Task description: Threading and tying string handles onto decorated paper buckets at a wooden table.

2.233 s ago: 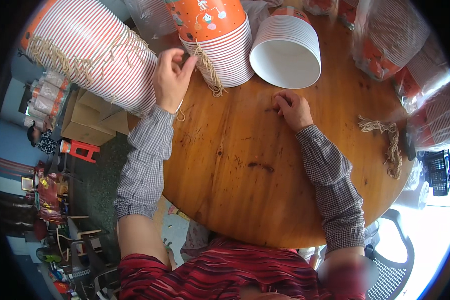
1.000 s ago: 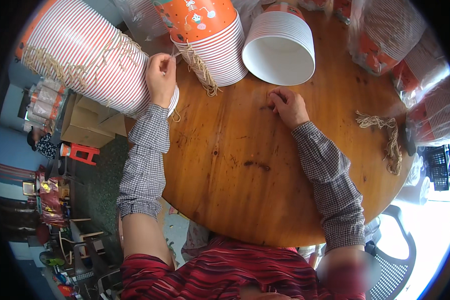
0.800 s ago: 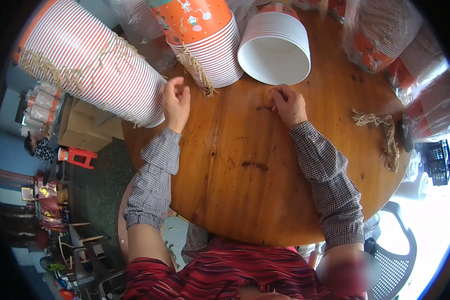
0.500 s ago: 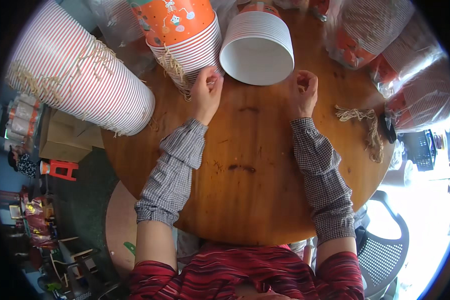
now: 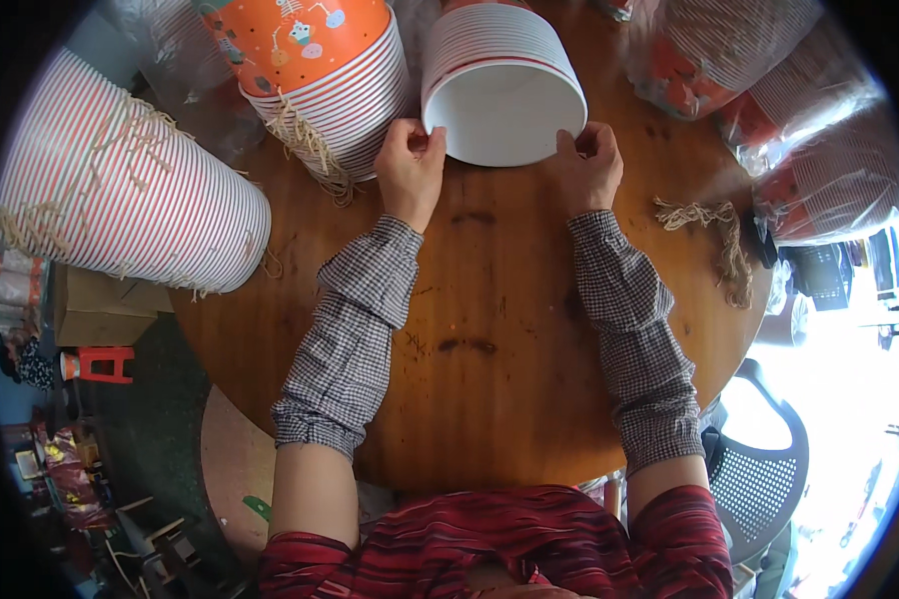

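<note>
White inside with red stripes outside, the stack of paper tubs [image 5: 499,95] lies sideways; the left hand [image 5: 410,175] and right hand [image 5: 587,170] pinch its rim.

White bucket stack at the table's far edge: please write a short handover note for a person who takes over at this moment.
Left hand: fingers on the left rim of the white bucket stack, which lies on its side, mouth toward the person.
Right hand: fingers on the right rim.
Nearby: orange-topped striped stack to the left, loose twine to the right on the wooden table.
Done: both hands placed on the rim.
Left: no bucket separated yet.
</note>
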A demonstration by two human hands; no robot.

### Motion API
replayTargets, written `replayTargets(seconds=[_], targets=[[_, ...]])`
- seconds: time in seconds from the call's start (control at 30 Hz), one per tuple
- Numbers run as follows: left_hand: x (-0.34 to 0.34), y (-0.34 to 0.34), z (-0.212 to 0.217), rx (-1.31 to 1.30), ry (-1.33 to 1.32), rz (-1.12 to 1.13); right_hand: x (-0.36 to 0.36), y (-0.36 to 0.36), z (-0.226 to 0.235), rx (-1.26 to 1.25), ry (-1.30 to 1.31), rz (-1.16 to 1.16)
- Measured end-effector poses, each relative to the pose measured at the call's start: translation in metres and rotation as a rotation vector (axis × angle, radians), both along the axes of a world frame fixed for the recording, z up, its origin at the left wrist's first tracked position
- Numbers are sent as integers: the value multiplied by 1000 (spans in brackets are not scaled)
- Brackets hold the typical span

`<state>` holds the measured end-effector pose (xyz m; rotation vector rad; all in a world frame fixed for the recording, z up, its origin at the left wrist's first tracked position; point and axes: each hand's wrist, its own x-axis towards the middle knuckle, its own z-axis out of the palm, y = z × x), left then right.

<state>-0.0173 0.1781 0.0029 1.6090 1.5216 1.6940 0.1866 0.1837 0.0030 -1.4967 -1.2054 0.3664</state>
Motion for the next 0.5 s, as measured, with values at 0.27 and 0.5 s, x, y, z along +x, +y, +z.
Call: replayTargets(seconds=[0.27,0.5], targets=[[-7,-13,-10,-90,-108,-252,5,-12,-4,62,-7,331],[-20,-53,-13,-238,-104,-346,32,-54,-5,-82,344,674]])
